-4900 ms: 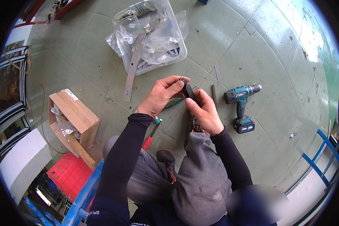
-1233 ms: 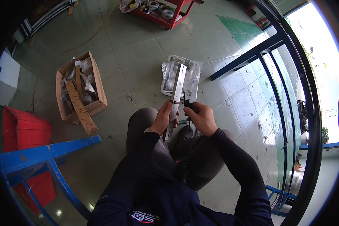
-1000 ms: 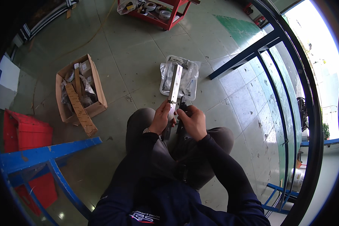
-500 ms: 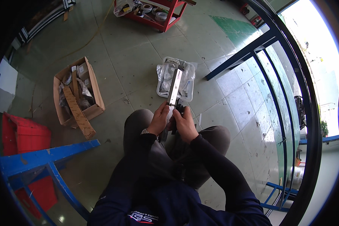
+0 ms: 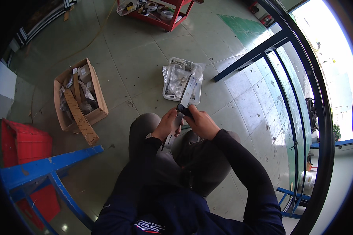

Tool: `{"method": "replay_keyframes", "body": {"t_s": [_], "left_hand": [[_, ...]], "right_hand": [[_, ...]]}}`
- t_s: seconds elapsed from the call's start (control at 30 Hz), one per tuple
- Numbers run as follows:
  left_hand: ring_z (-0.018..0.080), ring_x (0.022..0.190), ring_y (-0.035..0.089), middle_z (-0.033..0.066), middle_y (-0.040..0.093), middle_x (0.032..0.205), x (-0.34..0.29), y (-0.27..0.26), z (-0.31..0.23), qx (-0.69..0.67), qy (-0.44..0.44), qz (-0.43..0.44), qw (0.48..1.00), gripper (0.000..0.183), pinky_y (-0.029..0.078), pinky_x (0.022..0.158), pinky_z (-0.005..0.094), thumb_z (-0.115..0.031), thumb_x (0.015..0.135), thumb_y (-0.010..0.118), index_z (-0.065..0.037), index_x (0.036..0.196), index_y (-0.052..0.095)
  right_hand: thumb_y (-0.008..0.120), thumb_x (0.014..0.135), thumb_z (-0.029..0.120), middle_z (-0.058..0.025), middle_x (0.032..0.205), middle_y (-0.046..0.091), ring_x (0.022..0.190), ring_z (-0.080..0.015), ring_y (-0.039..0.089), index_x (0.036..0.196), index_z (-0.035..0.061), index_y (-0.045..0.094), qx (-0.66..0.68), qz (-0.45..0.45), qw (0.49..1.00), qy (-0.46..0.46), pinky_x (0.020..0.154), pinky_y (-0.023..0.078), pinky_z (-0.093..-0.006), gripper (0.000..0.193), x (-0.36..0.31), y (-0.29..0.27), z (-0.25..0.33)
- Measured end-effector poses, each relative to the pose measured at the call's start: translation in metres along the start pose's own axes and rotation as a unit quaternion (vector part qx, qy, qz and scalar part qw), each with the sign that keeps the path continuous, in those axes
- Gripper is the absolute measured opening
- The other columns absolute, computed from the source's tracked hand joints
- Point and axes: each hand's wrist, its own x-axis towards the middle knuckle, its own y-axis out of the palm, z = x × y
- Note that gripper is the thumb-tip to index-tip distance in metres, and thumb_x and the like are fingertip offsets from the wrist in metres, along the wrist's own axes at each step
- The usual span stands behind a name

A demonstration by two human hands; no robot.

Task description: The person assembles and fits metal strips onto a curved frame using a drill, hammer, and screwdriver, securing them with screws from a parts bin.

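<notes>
A long, flat silvery metal strip (image 5: 188, 92) slants across my lap, its far end over the clear plastic tub and its near end between my knees. My left hand (image 5: 166, 126) is closed around its middle. My right hand (image 5: 204, 123) grips a short black rounded piece (image 5: 183, 110) that lies against the strip just beyond my left fingers; its exact kind cannot be made out. The plastic tub (image 5: 200, 97) on the floor ahead holds several clear bags with small parts, which are too small to tell.
An open cardboard box (image 5: 102, 114) of packed items stands on the left. Nearer are a blue metal frame (image 5: 53, 161) and a red bin (image 5: 31, 147). At the far side is a red trolley (image 5: 169, 27) with tape rolls. A dark metal frame (image 5: 255, 56) rises on the right.
The strip has turned, showing a duller, greyer face, and its far end has shifted right and down. My right hand has moved slightly right, with the black piece now plainer to see.
</notes>
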Motion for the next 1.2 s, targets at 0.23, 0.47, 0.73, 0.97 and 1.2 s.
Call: {"method": "replay_keyframes", "body": {"t_s": [0.23, 0.47, 0.73, 0.97, 1.2], "left_hand": [[0.0138, 0.055, 0.054, 0.0052, 0.058, 0.087, -0.01, 0.012, -0.012, 0.009, -0.023, 0.035, 0.999, 0.036, 0.045, 0.046, 0.0297, -0.046, 0.108, 0.038, -0.017, 0.127, 0.048], [0.0149, 0.056, 0.056, 0.0068, 0.059, 0.088, -0.01, 0.01, -0.006, -0.003, -0.041, 0.09, 0.995, 0.055, 0.045, 0.047, 0.0313, -0.053, 0.107, 0.038, -0.018, 0.149, 0.037], [0.0143, 0.056, 0.056, 0.0064, 0.058, 0.088, -0.013, 0.005, -0.011, -0.021, -0.036, 0.08, 0.996, 0.061, 0.046, 0.048, 0.0305, -0.058, 0.104, 0.04, -0.016, 0.149, 0.037], [0.0129, 0.057, 0.053, 0.0043, 0.058, 0.089, -0.013, 0.002, -0.014, -0.021, -0.041, 0.086, 0.995, 0.054, 0.046, 0.049, 0.029, -0.054, 0.106, 0.038, -0.021, 0.149, 0.037], [0.0135, 0.059, 0.055, 0.0048, 0.059, 0.09, -0.007, 0.0, -0.009, -0.024, -0.046, 0.07, 0.996, 0.054, 0.046, 0.051, 0.0306, -0.055, 0.106, 0.039, -0.019, 0.146, 0.039]], "right_hand": [[0.064, 0.092, 0.012, -0.0106, 0.101, 0.065, 0.097, -0.031, 0.065, 0.133, 0.0153, 0.056, -0.221, 0.116, 0.964, -0.092, 0.085, 0.049, -0.0445, 0.041, 0.009, -0.059, 0.011], [0.066, 0.081, 0.0, -0.0081, 0.117, 0.062, 0.123, -0.0259, 0.055, 0.119, 0.0257, 0.07, -0.349, 0.041, 0.899, -0.262, 0.109, 0.04, -0.0448, 0.046, 0.026, -0.065, 0.016], [0.069, 0.08, 0.003, -0.0118, 0.137, 0.053, 0.134, -0.0311, 0.047, 0.13, 0.0218, 0.064, -0.307, -0.023, 0.924, -0.226, 0.117, 0.033, -0.0477, 0.054, 0.03, -0.063, 0.014], [0.068, 0.078, 0.003, -0.0182, 0.139, 0.049, 0.127, -0.0374, 0.049, 0.145, 0.0145, 0.048, -0.189, -0.203, 0.956, -0.091, 0.109, 0.041, -0.0458, 0.071, 0.026, -0.059, -0.01], [0.071, 0.083, 0.012, -0.0152, 0.118, 0.063, 0.102, -0.0271, 0.066, 0.131, 0.0041, 0.056, 0.009, -0.326, 0.939, 0.11, 0.091, 0.053, -0.0398, 0.05, 0.016, -0.035, -0.058]]}}
